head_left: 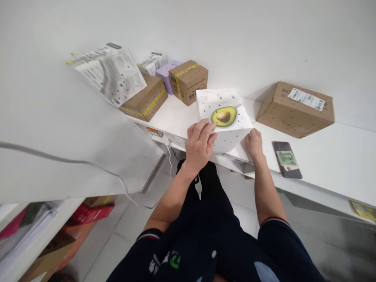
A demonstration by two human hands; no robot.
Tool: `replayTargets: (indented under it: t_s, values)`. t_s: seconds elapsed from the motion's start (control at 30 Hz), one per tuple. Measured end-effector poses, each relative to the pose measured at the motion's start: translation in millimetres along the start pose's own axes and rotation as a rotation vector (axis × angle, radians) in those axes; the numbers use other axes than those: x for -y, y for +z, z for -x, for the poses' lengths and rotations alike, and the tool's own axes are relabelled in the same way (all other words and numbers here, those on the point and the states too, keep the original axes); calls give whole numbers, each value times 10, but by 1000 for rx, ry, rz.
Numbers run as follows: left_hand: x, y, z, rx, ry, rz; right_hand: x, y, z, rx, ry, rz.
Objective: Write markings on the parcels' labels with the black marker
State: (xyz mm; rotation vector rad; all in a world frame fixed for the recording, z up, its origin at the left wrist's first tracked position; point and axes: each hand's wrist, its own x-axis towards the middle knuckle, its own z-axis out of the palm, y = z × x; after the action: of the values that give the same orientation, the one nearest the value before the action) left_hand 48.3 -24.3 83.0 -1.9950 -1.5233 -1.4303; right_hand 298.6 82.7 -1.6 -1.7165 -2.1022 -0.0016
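Observation:
A white cardboard box (219, 137) printed with a halved avocado and small dots sits at the front edge of the white desk, turned at an angle. My left hand (200, 143) grips its near left edge, fingers bent over the printed face and thumb close beside them. At the lower right corner, my right hand (253, 144) is closed against the box's side; the box hides some of its fingertips. A grey phone (287, 159) with a green banknote on its back lies to the right of that hand.
Beyond the box are a brown taped carton (188, 80), a purple box (168, 74) and another brown carton (151, 96) under a printed white package (113, 74). A larger brown carton (296, 109) stands right. A grey cable (88, 161) crosses the left side.

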Motion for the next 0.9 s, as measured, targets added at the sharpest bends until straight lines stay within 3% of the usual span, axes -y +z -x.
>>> replayTargets:
  t_s: [0.13,0.2,0.3,0.43,0.73,0.9]
  values:
    - [51,34,-20,-33,20,18,-355,-218,466,-229,312,34]
    - [59,40,-17,-38,26,32,-531,-368,666,-224,529,91]
    - [51,43,-6,-25,10,37,-704,-540,835,-84,746,84]
    - [31,47,5,-12,-12,9,-731,-605,859,88,755,132]
    - [42,47,13,-7,-12,49,-455,-695,898,94,750,187]
    - [35,52,8,-29,-9,20,-257,-708,1152,52,672,16]
